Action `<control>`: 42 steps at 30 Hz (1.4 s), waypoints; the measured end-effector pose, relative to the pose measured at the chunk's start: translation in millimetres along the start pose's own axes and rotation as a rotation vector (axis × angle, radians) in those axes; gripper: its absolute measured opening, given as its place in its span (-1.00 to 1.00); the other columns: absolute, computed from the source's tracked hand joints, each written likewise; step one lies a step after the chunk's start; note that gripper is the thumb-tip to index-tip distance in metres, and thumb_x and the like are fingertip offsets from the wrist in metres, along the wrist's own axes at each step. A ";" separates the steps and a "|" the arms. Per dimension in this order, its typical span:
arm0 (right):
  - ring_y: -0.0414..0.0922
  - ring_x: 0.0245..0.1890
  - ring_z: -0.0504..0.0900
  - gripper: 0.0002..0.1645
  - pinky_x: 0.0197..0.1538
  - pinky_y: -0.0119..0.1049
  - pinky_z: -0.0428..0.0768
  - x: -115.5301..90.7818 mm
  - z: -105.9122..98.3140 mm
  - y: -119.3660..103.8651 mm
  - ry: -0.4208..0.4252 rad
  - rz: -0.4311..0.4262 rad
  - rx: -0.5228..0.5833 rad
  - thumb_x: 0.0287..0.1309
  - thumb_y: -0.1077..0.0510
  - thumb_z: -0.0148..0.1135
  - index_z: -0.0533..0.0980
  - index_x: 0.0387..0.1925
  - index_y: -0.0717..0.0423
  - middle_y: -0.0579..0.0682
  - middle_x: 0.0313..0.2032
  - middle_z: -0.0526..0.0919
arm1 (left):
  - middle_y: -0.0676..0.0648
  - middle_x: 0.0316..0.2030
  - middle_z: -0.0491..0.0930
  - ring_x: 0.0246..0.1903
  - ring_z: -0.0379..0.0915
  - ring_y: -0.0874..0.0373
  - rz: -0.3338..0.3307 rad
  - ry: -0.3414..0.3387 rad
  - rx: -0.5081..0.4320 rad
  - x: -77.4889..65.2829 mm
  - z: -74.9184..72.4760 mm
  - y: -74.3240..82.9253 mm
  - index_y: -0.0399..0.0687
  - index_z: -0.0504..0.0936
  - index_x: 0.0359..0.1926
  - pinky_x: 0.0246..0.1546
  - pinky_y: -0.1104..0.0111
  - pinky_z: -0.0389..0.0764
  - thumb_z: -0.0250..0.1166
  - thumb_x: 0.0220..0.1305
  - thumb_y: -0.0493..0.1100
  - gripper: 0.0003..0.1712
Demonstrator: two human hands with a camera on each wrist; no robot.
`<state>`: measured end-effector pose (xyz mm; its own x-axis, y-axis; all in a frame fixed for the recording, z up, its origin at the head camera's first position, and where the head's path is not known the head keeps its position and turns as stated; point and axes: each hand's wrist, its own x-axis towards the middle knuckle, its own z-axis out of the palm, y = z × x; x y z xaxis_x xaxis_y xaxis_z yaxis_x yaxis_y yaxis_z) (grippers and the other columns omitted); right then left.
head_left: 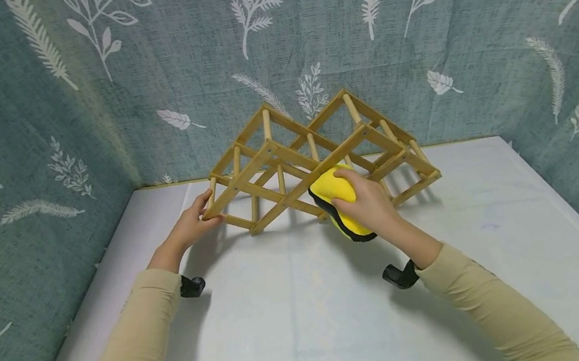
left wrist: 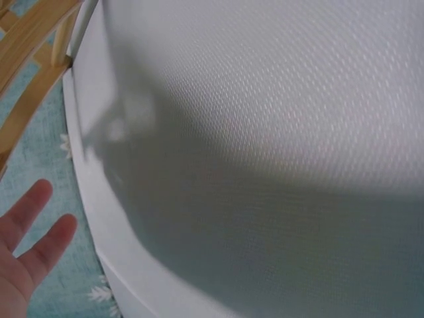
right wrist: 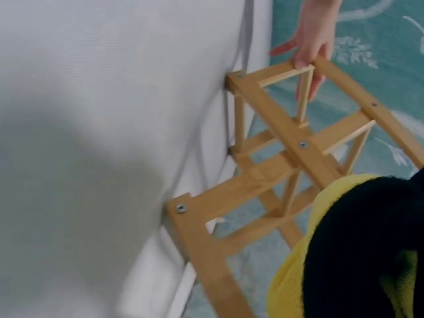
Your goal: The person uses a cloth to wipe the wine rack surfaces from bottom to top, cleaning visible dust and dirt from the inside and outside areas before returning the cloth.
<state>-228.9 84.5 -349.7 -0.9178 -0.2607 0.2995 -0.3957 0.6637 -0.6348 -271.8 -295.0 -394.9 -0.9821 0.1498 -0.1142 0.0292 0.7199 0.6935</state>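
Note:
A light wooden folding rack [head_left: 237, 181] of crossed slats and round dowels stands across the table near the back wall. My left hand [head_left: 191, 224] grips its left end, thumb toward the front; the right wrist view shows that hand [right wrist: 317, 30] at an end dowel. Two spread fingertips [left wrist: 56, 242] appear in the left wrist view, beside the slats. A yellow cloth with a black border [head_left: 331, 187] is bunched in my right hand [head_left: 371, 200], against a front slat right of the rack's middle. Its black edge [right wrist: 351, 252] fills the right wrist view's lower corner.
The table [head_left: 296, 314] has a white cover. Teal fabric [head_left: 206, 51] with white leaf prints hangs close behind the rack and along both sides. Black camera mounts [head_left: 402, 275] stick out from both wrists.

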 end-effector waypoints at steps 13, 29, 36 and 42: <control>-0.02 -0.27 0.55 -0.44 -0.28 -0.17 0.50 -26.4 -12.1 -10.4 0.002 -0.157 0.040 0.00 0.16 0.32 0.42 0.08 0.11 0.12 0.01 0.56 | -0.32 0.34 0.05 0.30 -0.02 -0.28 -0.004 0.002 -0.001 0.8 0.7 -0.6 0.12 -0.22 0.45 0.16 -0.16 0.14 0.21 0.21 0.06 -0.03; 0.04 -0.33 0.55 -0.42 -0.38 -0.13 0.47 -23.4 -14.9 25.1 -0.096 0.057 -0.243 0.06 0.11 0.23 0.36 0.14 0.15 0.19 0.00 0.55 | -0.28 0.37 0.00 0.29 -0.02 -0.29 0.013 0.002 0.009 -0.6 -1.2 0.2 0.08 -0.21 0.45 0.16 -0.16 0.15 0.20 0.23 0.03 -0.05; 0.02 -0.38 0.53 -0.43 -0.39 -0.16 0.48 -5.2 -3.2 9.1 -0.009 -0.015 -0.152 0.06 0.12 0.25 0.38 0.13 0.16 0.18 0.01 0.55 | -0.27 0.37 -0.01 0.30 -0.03 -0.28 -0.003 0.001 0.004 -1.1 -1.1 -0.3 0.10 -0.22 0.45 0.17 -0.17 0.12 0.20 0.22 0.05 -0.03; -0.01 -0.44 0.54 -0.45 -0.41 -0.19 0.49 -0.6 -0.6 -3.1 0.039 -0.104 -0.093 0.04 0.16 0.29 0.41 0.10 0.16 0.16 -0.04 0.58 | -0.24 0.39 -0.05 0.29 -0.03 -0.29 0.002 -0.001 0.012 0.1 -0.2 -1.0 0.10 -0.22 0.45 0.16 -0.17 0.12 0.20 0.22 0.06 -0.03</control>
<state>-227.1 83.1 -347.5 -0.8692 -0.3052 0.3890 -0.4822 0.6972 -0.5304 -271.9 -295.9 -395.4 -0.9818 0.1522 -0.1137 0.0334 0.7276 0.6852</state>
